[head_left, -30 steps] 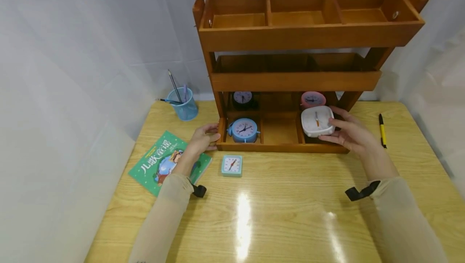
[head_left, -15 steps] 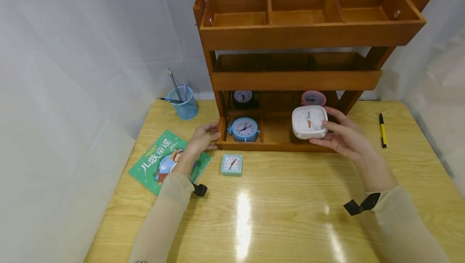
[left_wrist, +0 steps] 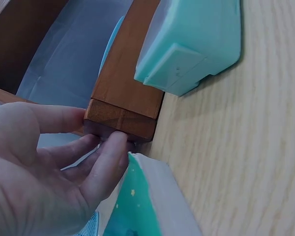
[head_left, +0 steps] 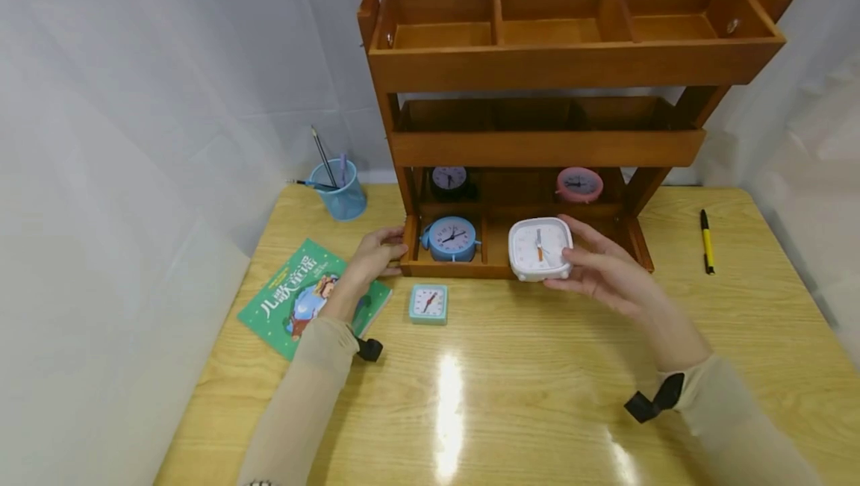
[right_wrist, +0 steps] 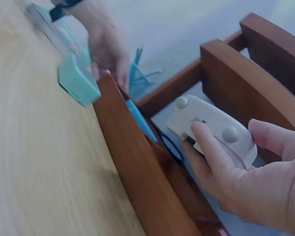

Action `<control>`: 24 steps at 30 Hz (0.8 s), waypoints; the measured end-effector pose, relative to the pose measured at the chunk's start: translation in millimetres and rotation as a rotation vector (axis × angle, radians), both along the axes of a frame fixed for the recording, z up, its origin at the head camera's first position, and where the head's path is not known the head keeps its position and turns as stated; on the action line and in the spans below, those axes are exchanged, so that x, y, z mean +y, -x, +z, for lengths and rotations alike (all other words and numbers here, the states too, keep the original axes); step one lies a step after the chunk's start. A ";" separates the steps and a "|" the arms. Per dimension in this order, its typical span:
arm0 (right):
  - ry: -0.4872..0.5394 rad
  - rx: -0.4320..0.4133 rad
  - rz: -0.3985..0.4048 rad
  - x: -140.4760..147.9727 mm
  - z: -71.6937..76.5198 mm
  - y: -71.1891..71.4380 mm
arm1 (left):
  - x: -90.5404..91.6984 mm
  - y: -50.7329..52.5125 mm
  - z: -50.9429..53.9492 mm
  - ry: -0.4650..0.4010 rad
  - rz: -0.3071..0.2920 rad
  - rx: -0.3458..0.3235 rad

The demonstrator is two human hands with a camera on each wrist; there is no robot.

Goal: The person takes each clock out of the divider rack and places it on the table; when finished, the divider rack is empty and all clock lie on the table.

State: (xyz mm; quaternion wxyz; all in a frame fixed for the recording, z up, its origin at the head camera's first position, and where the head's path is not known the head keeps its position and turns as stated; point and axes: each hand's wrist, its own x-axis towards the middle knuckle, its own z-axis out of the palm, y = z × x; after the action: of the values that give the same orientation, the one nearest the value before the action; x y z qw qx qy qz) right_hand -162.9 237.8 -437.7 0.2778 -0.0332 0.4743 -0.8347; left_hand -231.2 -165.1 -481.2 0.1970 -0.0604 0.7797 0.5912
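A white square clock (head_left: 540, 248) is held up in front of the wooden shelf's bottom tier, at its middle compartment. My right hand (head_left: 611, 277) grips it by its right side, thumb and fingers spread around the casing. The right wrist view shows the clock's (right_wrist: 216, 128) feet and underside. My left hand (head_left: 368, 266) rests its fingertips against the lower left end of the shelf (head_left: 470, 270); in the left wrist view they touch the wooden end (left_wrist: 120, 118). A blue round clock (head_left: 452, 239) sits in the bottom left compartment.
A teal square clock (head_left: 428, 304) lies before the shelf, and a green book (head_left: 295, 299) is partly under my left arm. Behind are a black clock (head_left: 449, 181) and a pink clock (head_left: 579, 184). A blue pen cup (head_left: 346, 198) stands left, a yellow pen (head_left: 708, 241) right.
My right hand has carried the white clock leftward and slightly toward me, from the bottom right compartment to in front of the middle one. The left hand has stayed at the shelf's end.
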 end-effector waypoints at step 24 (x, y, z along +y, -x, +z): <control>-0.043 -0.094 0.107 -37.2 -23.2 -26.8 | -7.0 7.5 3.7 -0.035 -0.022 -0.049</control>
State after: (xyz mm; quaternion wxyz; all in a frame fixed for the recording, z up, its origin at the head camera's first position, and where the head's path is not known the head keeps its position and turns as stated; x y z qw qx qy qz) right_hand -136.1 200.6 -461.0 0.3449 -0.0132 0.4762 -0.8088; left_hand -238.7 -172.1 -477.5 0.2236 -0.0630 0.7647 0.6010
